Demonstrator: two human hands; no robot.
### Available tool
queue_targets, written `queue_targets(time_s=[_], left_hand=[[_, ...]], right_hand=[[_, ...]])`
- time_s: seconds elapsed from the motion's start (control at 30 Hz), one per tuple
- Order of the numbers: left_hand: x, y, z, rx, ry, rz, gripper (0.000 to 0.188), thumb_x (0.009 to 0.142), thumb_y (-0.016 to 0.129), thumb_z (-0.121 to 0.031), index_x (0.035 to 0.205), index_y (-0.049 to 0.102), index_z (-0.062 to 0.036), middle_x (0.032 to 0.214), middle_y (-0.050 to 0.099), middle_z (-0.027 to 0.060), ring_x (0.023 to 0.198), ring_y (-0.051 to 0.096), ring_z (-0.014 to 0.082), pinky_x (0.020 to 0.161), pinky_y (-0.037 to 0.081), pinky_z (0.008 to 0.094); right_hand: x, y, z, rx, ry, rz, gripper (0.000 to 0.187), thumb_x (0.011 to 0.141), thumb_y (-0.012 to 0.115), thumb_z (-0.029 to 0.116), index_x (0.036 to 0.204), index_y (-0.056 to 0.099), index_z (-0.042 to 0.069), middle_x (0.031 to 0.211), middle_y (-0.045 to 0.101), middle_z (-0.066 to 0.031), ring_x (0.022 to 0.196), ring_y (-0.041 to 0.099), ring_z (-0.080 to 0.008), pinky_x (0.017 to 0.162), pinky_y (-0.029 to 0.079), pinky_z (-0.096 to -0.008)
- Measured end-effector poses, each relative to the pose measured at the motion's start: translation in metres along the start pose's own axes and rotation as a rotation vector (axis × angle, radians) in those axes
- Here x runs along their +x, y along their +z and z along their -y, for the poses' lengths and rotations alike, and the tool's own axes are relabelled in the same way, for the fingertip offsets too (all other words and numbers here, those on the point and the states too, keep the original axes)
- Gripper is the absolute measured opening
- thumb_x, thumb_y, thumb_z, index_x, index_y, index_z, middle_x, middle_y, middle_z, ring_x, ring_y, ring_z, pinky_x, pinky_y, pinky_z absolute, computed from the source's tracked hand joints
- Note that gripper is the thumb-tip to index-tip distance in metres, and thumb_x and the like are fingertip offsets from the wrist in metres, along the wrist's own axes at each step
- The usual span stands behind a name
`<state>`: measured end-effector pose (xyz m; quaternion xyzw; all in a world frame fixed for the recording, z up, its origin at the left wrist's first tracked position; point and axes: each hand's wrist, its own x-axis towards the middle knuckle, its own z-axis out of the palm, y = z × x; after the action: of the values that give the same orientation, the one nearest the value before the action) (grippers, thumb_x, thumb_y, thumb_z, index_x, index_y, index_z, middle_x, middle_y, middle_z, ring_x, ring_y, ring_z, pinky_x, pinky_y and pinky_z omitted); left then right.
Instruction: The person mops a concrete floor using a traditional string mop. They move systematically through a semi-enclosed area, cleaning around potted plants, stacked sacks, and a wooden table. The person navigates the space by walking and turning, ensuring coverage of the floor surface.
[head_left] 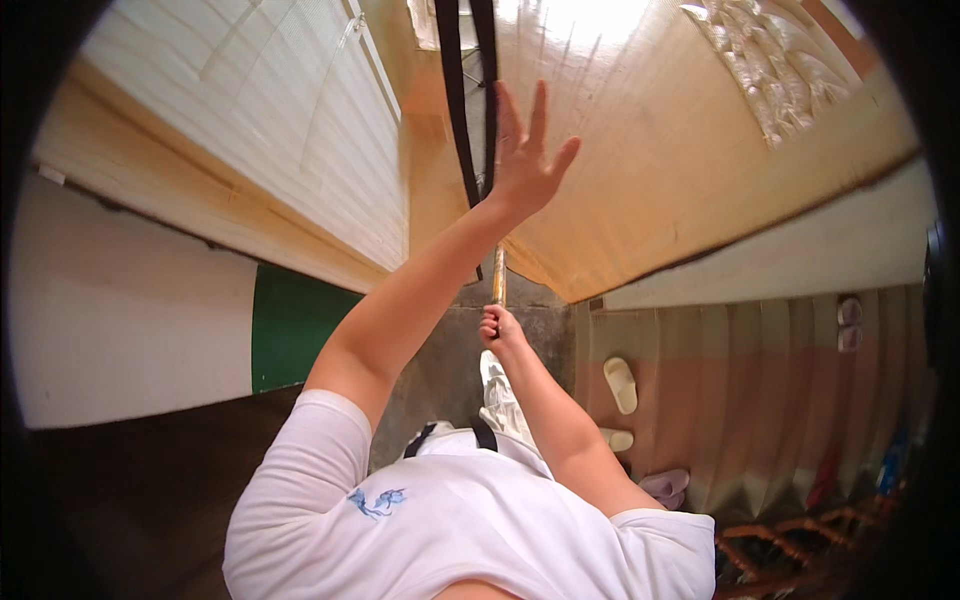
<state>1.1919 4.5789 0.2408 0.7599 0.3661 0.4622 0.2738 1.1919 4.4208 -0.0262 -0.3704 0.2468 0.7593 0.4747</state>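
My left hand [530,178] is stretched out ahead with its fingers spread, and nothing shows in it. Behind it hang two long dark bands [455,110], running down from the top of the view; I cannot tell whether the hand touches them. Lower down, my right hand [500,327] is closed round a thin pole [499,275] with a mottled yellow and silvery surface. The pole points ahead from the fist, and its far end is hidden behind my left hand and wrist.
On the left is a broad surface with a whitish sheet [300,110], above a green panel [300,325]. A glossy beige surface [650,170] fills the right, with wrapped white goods [775,70]. Cream slippers [620,386] and lilac slippers [665,487] lie on a ridged surface [745,390] at right.
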Motion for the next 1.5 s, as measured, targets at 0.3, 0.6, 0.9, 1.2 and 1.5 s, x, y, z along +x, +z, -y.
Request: queue_targets(time_s=[0.3,0.6,0.9,1.2,1.5], left_hand=[[0.174,0.161,-0.010,-0.246,0.492,0.529,0.075,0.081,0.060,-0.038,0.140,0.019,-0.0173,0.146,0.008,0.0198,0.130,0.023,0.0382,0.106,0.023,0.0432],[0.268,0.081,0.000,-0.817,0.269,1.242,0.030,0.086,0.054,-0.030,0.105,0.063,-0.0089,0.099,0.066,0.0041,0.096,0.059,0.0184,0.085,0.043,0.0295],[0.318,0.090,0.350,-0.525,-0.849,0.780,0.032,0.090,0.050,-0.028,0.115,0.049,-0.0096,0.105,0.057,0.0044,0.094,0.056,0.0139,0.080,0.045,0.0292],[0.417,0.234,0.485,-1.010,-1.669,0.221,0.048,0.091,0.043,-0.034,0.121,0.035,0.0024,0.115,0.048,0.0261,0.104,0.052,0.0360,0.089,0.046,0.0441],[0.565,0.334,0.531,-1.323,-1.751,0.095,0.029,0.083,0.053,-0.028,0.090,0.055,-0.0002,0.075,0.060,0.0095,0.071,0.060,0.0225,0.070,0.052,0.0311]], right_hand=[[0.090,0.152,0.170,-0.256,-0.342,0.097,0.027,0.084,0.049,0.011,0.062,0.034,0.014,0.051,0.034,0.0048,0.038,0.029,-0.0061,0.033,0.021,-0.0199],[0.160,0.249,0.380,-0.238,0.209,0.268,0.025,0.083,0.051,0.014,0.061,0.038,0.013,0.049,0.037,0.0030,0.039,0.032,-0.0074,0.035,0.027,-0.0210],[0.045,0.378,0.480,-0.301,-0.621,0.300,0.034,0.082,0.058,0.013,0.114,0.048,0.012,0.069,0.054,-0.0073,0.057,0.051,-0.0151,0.052,0.043,-0.0255],[0.084,0.473,0.615,-1.541,-1.622,-0.052,0.014,0.072,0.064,0.003,0.086,0.060,0.003,0.079,0.060,-0.0064,0.076,0.059,-0.0196,0.073,0.047,-0.0288],[0.108,0.575,0.725,-1.709,-1.521,0.308,0.010,0.066,0.065,0.010,0.074,0.059,0.008,0.078,0.060,-0.0078,0.073,0.059,-0.0262,0.067,0.049,-0.0327]])
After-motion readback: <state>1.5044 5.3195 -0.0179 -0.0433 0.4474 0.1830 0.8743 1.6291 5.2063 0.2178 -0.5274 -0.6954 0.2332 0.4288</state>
